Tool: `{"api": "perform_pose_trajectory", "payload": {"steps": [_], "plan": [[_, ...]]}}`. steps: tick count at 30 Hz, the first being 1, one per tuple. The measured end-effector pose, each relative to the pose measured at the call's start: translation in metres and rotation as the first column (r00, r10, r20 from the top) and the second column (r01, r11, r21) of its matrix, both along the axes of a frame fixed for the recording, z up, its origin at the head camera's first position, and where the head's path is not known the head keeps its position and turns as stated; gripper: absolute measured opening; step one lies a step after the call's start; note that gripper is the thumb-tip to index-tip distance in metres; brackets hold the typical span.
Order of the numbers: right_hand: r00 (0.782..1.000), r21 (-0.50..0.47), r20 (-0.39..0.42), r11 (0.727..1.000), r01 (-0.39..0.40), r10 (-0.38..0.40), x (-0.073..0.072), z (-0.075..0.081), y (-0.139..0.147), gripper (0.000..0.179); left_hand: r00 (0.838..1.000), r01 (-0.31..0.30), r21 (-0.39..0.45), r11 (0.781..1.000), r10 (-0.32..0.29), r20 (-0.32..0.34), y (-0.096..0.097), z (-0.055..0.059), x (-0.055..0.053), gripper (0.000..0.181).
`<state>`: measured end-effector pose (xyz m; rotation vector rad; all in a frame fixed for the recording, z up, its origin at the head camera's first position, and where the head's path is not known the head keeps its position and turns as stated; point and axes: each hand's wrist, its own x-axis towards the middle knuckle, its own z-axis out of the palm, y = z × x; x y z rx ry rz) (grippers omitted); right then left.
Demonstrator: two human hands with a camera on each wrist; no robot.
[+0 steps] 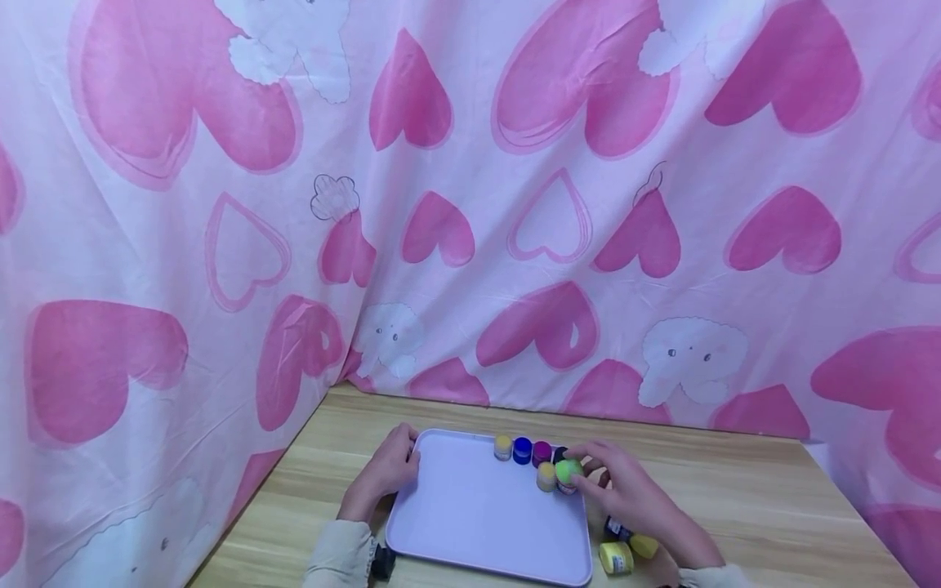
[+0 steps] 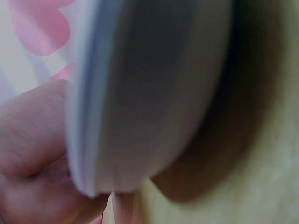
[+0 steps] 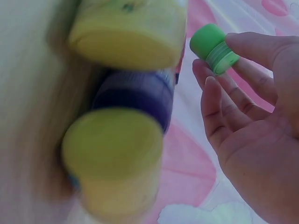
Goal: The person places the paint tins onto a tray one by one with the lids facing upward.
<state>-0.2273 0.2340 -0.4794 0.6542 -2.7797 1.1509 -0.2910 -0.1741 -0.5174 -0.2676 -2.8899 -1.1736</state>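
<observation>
My right hand (image 1: pixel 617 483) pinches a small jar with a green lid (image 1: pixel 568 470) between thumb and fingertips, over the right side of the lilac tray (image 1: pixel 485 523). In the right wrist view the green jar (image 3: pixel 215 46) is tilted, and the thumb presses its side. My left hand (image 1: pixel 390 467) grips the tray's left rim near its far corner. Along the tray's far side stand jars with a yellow lid (image 1: pixel 503 447), a blue lid (image 1: pixel 522 450), a magenta lid (image 1: pixel 541 453) and a dark lid (image 1: pixel 560 453), the last partly hidden. Another yellow-lidded jar (image 1: pixel 546 476) stands beside the green one.
Right of the tray, a yellow jar (image 1: pixel 616 559), a dark jar (image 1: pixel 617 529) and another yellow-lidded jar (image 1: pixel 644 545) lie on the wooden table (image 1: pixel 764 506). A black object (image 1: pixel 382 562) is by the left sleeve. A heart-patterned curtain (image 1: pixel 456 327) hangs behind the table.
</observation>
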Motion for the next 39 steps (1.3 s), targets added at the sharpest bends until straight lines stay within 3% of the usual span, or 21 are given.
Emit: {"api": "perform_pose_trajectory", "payload": {"steps": [8,17,25,33,39], "plan": [[1.000,0.023,0.022,1.000,-0.007,0.007,-0.008,0.008,-0.021,0.033,1.000,0.006,0.002,1.000,-0.006,-0.004,0.000,-0.001,-0.001,0.016],[0.998,0.018,0.043,0.999,-0.047,0.046,-0.015,0.001,-0.041,0.035,1.000,0.002,0.010,1.000,-0.002,0.012,-0.003,-0.003,0.000,0.017],[0.998,0.063,-0.010,0.996,-0.061,0.062,-0.020,-0.001,-0.053,0.033,1.000,0.006,0.011,1.000,-0.006,0.005,-0.002,-0.002,-0.001,0.015],[0.997,0.116,-0.051,0.992,-0.047,0.053,-0.030,-0.003,-0.064,0.029,0.997,0.041,0.004,0.999,-0.041,-0.065,-0.001,-0.003,-0.003,0.015],[1.000,0.144,-0.004,0.989,-0.025,0.026,-0.036,-0.004,-0.073,0.029,0.995,0.047,0.004,0.999,-0.046,-0.083,-0.002,-0.005,-0.002,0.014]]}}
